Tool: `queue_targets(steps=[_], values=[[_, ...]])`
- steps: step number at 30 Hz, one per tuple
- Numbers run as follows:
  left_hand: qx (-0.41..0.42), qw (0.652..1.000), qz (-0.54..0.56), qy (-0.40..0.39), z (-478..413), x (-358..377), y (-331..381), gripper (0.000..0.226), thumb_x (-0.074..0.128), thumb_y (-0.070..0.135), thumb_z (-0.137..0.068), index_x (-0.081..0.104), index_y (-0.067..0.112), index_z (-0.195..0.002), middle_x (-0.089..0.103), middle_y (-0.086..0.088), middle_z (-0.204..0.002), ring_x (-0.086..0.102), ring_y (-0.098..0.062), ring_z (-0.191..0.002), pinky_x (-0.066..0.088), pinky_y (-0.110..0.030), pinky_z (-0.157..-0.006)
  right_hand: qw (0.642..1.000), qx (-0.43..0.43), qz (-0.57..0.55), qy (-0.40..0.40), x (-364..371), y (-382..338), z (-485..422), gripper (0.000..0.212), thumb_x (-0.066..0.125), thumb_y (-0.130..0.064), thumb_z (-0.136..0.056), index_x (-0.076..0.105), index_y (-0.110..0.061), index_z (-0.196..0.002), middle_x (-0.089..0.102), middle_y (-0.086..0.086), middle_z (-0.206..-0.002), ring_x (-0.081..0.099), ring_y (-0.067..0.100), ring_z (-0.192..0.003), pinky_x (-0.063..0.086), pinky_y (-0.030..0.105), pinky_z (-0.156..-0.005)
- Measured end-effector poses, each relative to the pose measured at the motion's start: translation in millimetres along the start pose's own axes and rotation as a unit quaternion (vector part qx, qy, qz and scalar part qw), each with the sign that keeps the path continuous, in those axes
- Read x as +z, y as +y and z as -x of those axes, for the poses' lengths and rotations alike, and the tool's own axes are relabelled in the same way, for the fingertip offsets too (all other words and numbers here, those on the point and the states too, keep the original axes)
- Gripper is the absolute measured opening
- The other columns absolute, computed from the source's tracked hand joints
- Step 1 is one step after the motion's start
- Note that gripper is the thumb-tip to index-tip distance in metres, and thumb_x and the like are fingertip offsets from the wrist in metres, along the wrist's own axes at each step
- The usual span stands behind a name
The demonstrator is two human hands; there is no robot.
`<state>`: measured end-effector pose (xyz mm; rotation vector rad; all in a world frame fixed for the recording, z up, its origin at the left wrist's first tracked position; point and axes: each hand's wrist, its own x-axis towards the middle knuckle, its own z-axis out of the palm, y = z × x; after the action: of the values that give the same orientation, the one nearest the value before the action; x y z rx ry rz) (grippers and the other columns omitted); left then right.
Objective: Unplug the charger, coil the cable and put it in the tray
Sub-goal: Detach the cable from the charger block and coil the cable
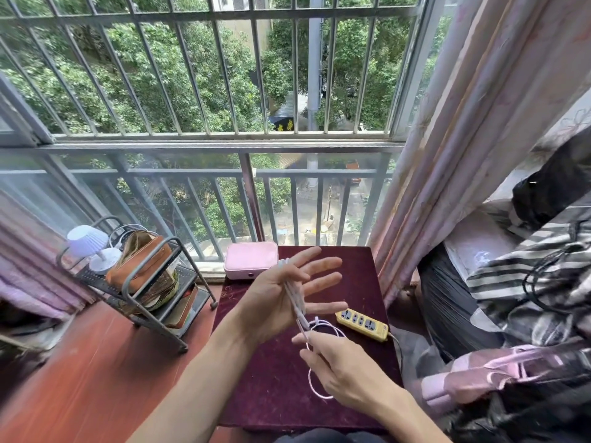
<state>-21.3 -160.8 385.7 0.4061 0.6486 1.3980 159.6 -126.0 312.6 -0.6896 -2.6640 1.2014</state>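
Observation:
A thin white charger cable (295, 302) runs in several turns across the palm of my left hand (281, 295), from between thumb and forefinger down to the heel of the hand. That hand is raised above the table with fingers spread. My right hand (345, 369) pinches the cable just below it, and loose loops (315, 383) hang under it. A yellow power strip (363, 324) lies on the dark red table (265, 394) to the right, with nothing plugged into it. A pink box (251, 259) sits at the table's far edge. I cannot tell which thing is the tray.
A grey metal rack (153, 292) with a brown pouch and a small white lamp stands on the floor at left. Barred windows lie ahead. Pink curtains hang at both sides. Striped and black fabric is piled at right.

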Motion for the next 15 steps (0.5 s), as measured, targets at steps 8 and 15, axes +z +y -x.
queue_targets(steps=[8,15], values=[[-0.055,0.987,-0.108,0.103,-1,-39,-9,0.068,0.033,-0.009,-0.083,0.046,0.01,-0.147,0.061,-0.018,-0.142,0.064,-0.031,-0.127,0.053,-0.066,-0.089,0.986,-0.089,0.141,0.03,-42,-19,9,0.038,0.048,-0.054,-0.101,0.059,-0.023,-0.082,0.066,-0.005,-0.072,0.057,0.011,-0.07,0.049,0.035,-0.066],[-0.103,0.96,-0.253,0.057,1,-28,-50,0.052,0.046,-0.01,-0.078,0.073,0.013,-0.116,0.076,-0.014,-0.109,0.07,-0.02,-0.098,0.053,-0.036,-0.08,0.988,-0.103,0.116,-0.027,-103,-51,-7,0.036,0.062,-0.066,-0.089,0.076,-0.033,-0.093,0.069,-0.014,-0.081,0.062,0.006,-0.073,0.051,0.031,-0.064]])
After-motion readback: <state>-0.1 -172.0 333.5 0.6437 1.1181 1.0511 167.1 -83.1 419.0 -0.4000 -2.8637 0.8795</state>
